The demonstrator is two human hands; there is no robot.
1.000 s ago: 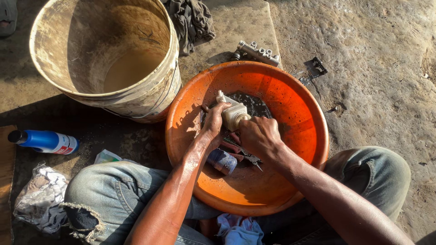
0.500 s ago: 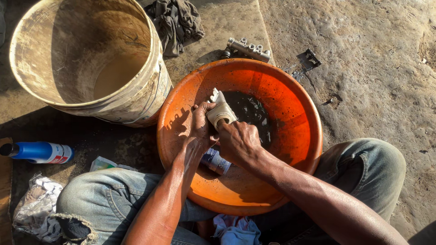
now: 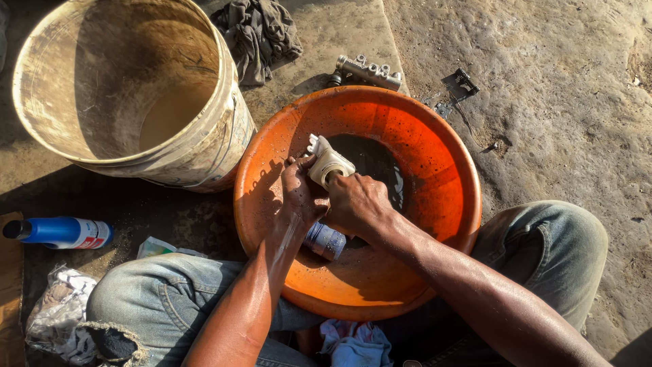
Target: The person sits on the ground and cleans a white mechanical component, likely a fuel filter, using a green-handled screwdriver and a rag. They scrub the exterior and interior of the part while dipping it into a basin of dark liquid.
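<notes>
A pale metal part (image 3: 327, 162) is held over an orange basin (image 3: 435, 143) that has dark liquid in its bottom. My left hand (image 3: 300, 194) grips the part from the left side. My right hand (image 3: 356, 202) closes on it from the right, fingers curled against its lower end. A small can (image 3: 324, 240) lies in the basin under my wrists. Both forearms are wet.
A large dirty white bucket (image 3: 129, 95) stands left of the basin. A grey rag (image 3: 261, 34) and a metal block part (image 3: 367, 71) lie behind it. Small metal bits (image 3: 460, 87) rest on concrete at right. A blue spray can (image 3: 58, 232) lies at left.
The view shifted slightly; the hands stay on the pale part over the basin, with the right hand turned a little more over its lower end.
</notes>
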